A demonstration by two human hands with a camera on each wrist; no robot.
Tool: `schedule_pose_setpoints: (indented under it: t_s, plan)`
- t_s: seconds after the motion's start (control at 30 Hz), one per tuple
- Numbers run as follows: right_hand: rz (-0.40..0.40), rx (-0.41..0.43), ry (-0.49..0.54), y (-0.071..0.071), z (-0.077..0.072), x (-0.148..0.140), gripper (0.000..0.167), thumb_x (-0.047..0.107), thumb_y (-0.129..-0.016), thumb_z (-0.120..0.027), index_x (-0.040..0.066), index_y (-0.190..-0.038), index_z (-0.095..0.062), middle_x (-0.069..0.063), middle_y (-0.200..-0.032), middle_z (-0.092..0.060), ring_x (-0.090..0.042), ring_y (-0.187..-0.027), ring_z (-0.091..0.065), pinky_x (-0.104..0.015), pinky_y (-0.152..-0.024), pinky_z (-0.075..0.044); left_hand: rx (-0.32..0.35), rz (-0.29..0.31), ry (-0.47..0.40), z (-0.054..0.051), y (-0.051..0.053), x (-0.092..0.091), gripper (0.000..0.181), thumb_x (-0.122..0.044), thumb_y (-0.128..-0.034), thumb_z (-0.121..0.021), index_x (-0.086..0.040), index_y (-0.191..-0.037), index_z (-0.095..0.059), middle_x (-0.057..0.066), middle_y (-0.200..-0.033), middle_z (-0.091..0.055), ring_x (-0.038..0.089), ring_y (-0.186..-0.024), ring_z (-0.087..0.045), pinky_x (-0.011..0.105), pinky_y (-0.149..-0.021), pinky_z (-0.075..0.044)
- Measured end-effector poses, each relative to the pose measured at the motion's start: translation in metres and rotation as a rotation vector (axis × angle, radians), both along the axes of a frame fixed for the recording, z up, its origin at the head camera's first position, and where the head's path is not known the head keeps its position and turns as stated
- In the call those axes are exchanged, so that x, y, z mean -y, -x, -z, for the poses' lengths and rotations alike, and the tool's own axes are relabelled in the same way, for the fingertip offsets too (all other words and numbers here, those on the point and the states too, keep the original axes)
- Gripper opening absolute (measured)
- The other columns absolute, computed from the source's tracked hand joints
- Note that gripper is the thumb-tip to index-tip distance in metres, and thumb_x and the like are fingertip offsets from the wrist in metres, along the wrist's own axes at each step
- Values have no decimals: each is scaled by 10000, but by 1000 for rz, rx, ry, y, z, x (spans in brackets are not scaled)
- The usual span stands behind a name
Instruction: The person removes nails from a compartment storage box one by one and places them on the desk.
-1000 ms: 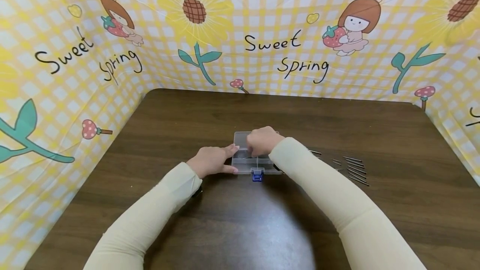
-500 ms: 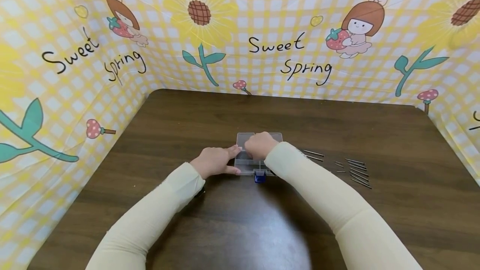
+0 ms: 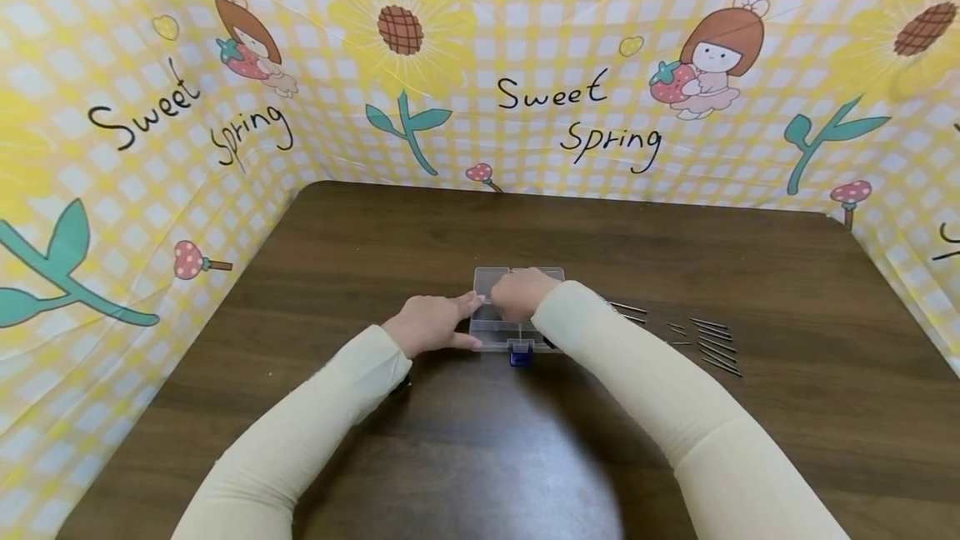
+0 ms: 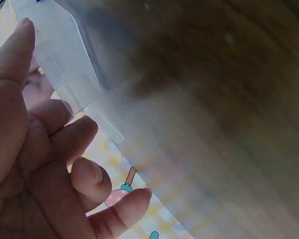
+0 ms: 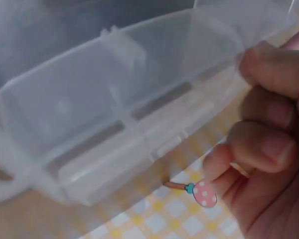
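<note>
A clear plastic compartment box (image 3: 489, 337) stands open on the table, a blue latch (image 3: 521, 354) at its front. My left hand (image 3: 427, 324) rests against the box's left side, thumb at the front corner and fingers spread further back. In the left wrist view, its fingers (image 4: 72, 137) are loosely bent beside the clear wall (image 4: 72, 59). Over the left and middle compartments, my right hand (image 3: 522, 294) reaches down with curled fingers. The right wrist view has those fingers (image 5: 261, 142) at the box's edge (image 5: 102, 37); whatever lies between the fingertips is hidden.
To the right, several thin metal rods like nails (image 3: 718, 347) lie in a slanted row, with smaller ones (image 3: 678, 328) beside them. Longer rods (image 3: 630, 307) lie partly behind the right sleeve. A patterned yellow cloth (image 3: 450, 40) walls in the brown table (image 3: 375, 232).
My right hand has moved slightly left and lower over the box since a second ago, then stayed nearly in place. The left hand keeps its spot on the box's side.
</note>
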State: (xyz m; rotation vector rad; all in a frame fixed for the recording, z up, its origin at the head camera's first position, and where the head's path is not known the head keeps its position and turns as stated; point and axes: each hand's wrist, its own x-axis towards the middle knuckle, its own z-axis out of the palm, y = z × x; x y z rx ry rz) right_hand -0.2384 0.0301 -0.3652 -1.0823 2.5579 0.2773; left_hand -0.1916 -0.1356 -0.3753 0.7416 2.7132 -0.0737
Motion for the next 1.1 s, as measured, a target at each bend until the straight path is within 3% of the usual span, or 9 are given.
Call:
schedule_pose_setpoints:
  t_s: [0.23, 0.47, 0.73, 0.97, 1.1]
  plan:
    - [30, 75, 60, 2, -29, -19, 128, 135, -937, -609, 100, -932, -732, -5, -883, -675, -140, -761, -612, -328, -737, -507, 12, -1, -6, 0, 2, -1, 807, -578, -855, -587, -163, -1503, -344, 19, -1519, -341, 285, -1147, -586, 320, -493, -404]
    - [66, 87, 58, -1, -45, -55, 251, 125, -923, -632, 120, -677, -582, 38, -651, -471, -113, -600, -420, -286, -612, -397, 15, 6, -7, -1, 5, -4, 806, -566, -860, -587, -153, -1505, -338, 22, -1527, -325, 280, -1213, -540, 351, -602, -467]
    - [130, 68, 71, -8, -45, -121, 389, 62, -877, -622, 174, -562, -423, 63, -580, -366, -106, -555, -331, -287, -561, -325, 10, 7, -34, 4, 5, -2, 805, -559, -852, -606, -148, -1498, -355, 26, -1522, -336, 293, -1203, -546, 345, -593, -463]
    - [201, 47, 71, -13, -44, -184, 172, 85, -870, -659, 104, -698, -658, 56, -666, -570, -112, -606, -502, -338, -583, -444, 0, 22, -48, 6, 2, 6, 796, -540, -855, -619, -118, -1485, -378, 58, -1509, -361, 302, -1173, -568, 349, -616, -477]
    - [239, 35, 84, -18, -41, -213, 257, 95, -873, -663, 122, -630, -584, 63, -618, -499, -101, -567, -432, -311, -540, -393, -8, 29, -38, 3, 0, 7, 790, -537, -861, -615, -106, -1481, -382, 66, -1500, -373, 302, -1147, -586, 352, -599, -478]
